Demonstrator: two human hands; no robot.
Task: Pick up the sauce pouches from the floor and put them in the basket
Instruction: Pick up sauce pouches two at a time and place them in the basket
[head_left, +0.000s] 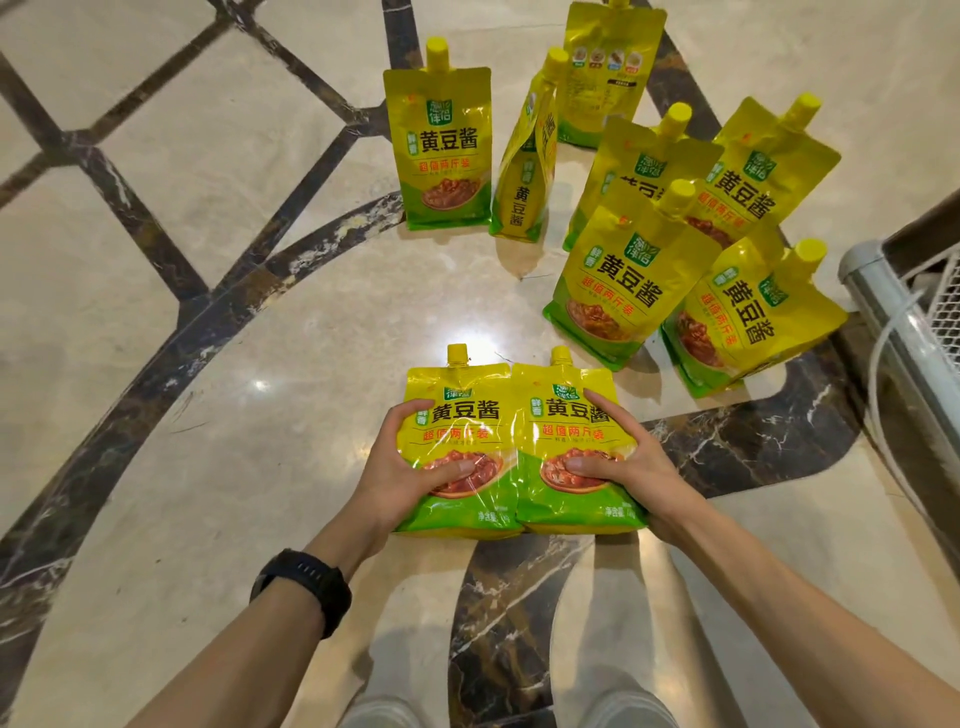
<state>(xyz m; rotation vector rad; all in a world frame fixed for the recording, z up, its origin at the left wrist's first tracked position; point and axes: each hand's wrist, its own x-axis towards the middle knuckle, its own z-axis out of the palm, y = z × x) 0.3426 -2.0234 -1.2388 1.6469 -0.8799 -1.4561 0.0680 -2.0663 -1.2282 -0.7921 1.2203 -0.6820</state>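
Observation:
Two yellow-green sauce pouches with yellow spout caps are held side by side in front of me. My left hand grips the left pouch by its outer edge, thumb across the front. My right hand grips the right pouch the same way. Several more pouches stand on the floor beyond: one upright pouch, a side-on pouch, and a cluster at the right. The white wire basket shows partly at the right edge.
The floor is glossy beige marble with dark inlaid bands. My knees appear at the bottom of the view. A black watch is on my left wrist. The basket's rim stands close to the rightmost floor pouch.

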